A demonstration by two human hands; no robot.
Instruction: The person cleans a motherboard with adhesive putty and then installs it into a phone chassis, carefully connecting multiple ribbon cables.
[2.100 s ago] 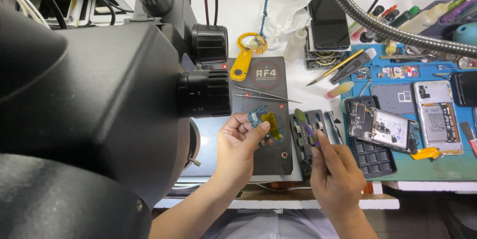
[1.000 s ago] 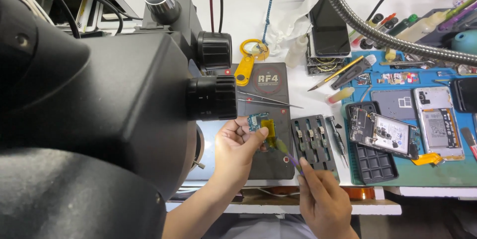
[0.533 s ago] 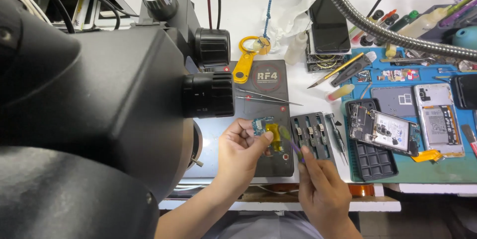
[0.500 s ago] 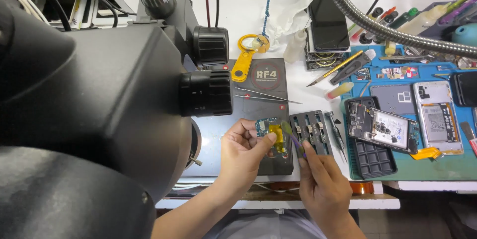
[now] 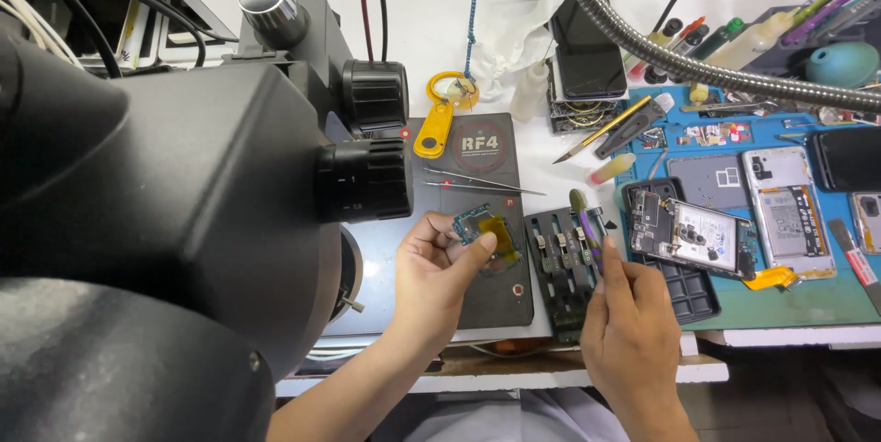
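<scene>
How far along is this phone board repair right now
Done: one phone lies opened on the blue mat, with a back cover beside it. In hand: the left hand pinches a small circuit board above the dark pad, and the right hand holds a thin tool upright beside it. Left: the tool has not yet touched the board, and the phone is not reassembled.

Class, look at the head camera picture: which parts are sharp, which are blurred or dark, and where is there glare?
Head view: left hand with small circuit board sharp and evenly lit; black microscope looms close, dark and soft; white tabletop is bright, nearly washed out; edges bend from wide-lens distortion.
</scene>
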